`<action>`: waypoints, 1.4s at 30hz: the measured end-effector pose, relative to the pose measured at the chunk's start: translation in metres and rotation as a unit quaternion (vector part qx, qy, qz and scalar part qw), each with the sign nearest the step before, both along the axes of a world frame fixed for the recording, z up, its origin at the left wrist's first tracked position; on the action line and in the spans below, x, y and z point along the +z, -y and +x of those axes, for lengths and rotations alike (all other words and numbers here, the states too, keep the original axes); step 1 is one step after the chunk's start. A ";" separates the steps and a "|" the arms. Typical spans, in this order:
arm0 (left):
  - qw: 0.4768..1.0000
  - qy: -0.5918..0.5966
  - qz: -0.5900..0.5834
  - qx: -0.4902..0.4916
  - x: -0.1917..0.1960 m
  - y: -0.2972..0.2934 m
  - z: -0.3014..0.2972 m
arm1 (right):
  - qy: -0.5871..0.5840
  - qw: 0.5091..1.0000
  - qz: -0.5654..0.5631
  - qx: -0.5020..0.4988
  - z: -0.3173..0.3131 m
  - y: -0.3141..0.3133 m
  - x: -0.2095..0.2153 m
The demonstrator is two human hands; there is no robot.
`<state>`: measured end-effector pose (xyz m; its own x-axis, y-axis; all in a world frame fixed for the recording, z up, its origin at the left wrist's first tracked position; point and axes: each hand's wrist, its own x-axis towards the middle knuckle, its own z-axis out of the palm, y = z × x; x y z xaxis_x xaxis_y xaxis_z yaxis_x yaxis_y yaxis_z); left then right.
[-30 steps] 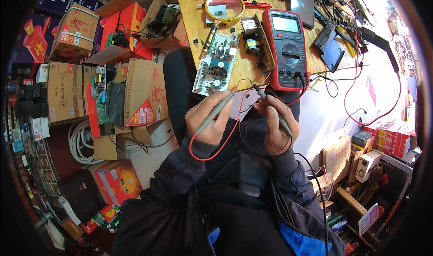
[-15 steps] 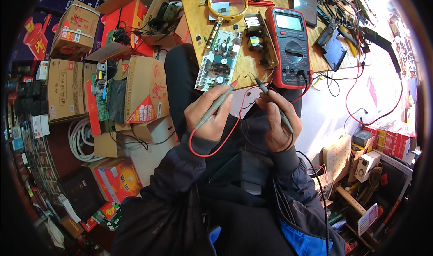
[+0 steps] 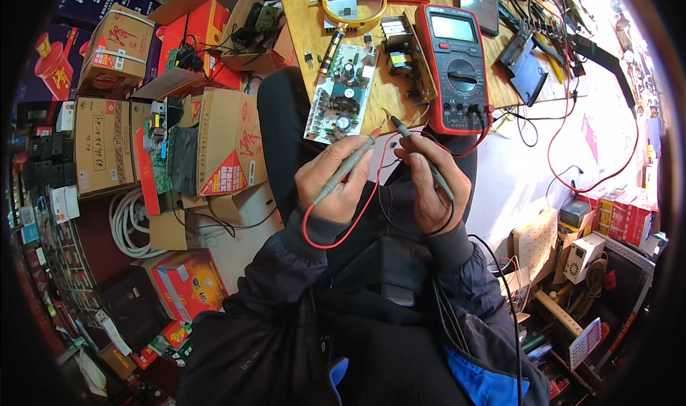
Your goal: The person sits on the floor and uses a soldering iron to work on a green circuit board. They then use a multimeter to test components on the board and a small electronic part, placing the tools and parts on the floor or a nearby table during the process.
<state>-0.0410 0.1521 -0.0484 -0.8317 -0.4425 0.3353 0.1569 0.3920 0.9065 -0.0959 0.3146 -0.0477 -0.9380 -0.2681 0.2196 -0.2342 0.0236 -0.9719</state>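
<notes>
My left hand (image 3: 331,179) is closed round the grey handle of a red-lead test probe (image 3: 346,169). A black-lead test probe (image 3: 437,176) is gripped in my right hand (image 3: 434,184). Both tips point up and sit close together by the near edge of the wooden table; whether they touch I cannot tell. Just beyond my left hand lies a white circuit board (image 3: 346,95) full of parts. The red-framed multimeter (image 3: 454,70) lies beyond my right hand with leads plugged into its lower end. Between board and meter rests a metal-framed electronic assembly (image 3: 406,57).
A yellow-rimmed magnifying glass (image 3: 355,4) lies at the table's (image 3: 300,20) far side. Further right are a dark metal bracket (image 3: 525,70) and several tools. Cardboard boxes (image 3: 227,141) crowd the left, beside a coiled white cable (image 3: 130,224). A calculator (image 3: 586,343) stands at lower right.
My right hand has moved a little left, bringing the black probe's tip nearer the red one. The board, meter and table appear shifted slightly left in view.
</notes>
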 end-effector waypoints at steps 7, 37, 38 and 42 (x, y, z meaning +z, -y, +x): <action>1.000 0.002 -0.011 -0.005 0.003 0.000 0.001 | -0.004 1.000 -0.012 -0.014 0.001 -0.004 0.002; 0.999 0.032 0.007 -0.009 0.001 -0.007 0.000 | -0.024 0.999 0.020 -0.011 0.012 -0.020 0.010; 0.999 0.030 0.011 -0.009 0.001 -0.008 -0.001 | -0.023 0.999 0.026 -0.007 0.012 -0.022 0.010; 0.999 0.026 0.018 -0.011 -0.001 -0.014 -0.005 | -0.020 0.999 0.038 -0.007 0.012 -0.026 0.008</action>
<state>-0.0464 0.1657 -0.0491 -0.8571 -0.4354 0.2753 0.1169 0.3561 0.9271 -0.0836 0.3402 -0.0396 -0.9329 -0.2722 0.2357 -0.2712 0.1005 -0.9573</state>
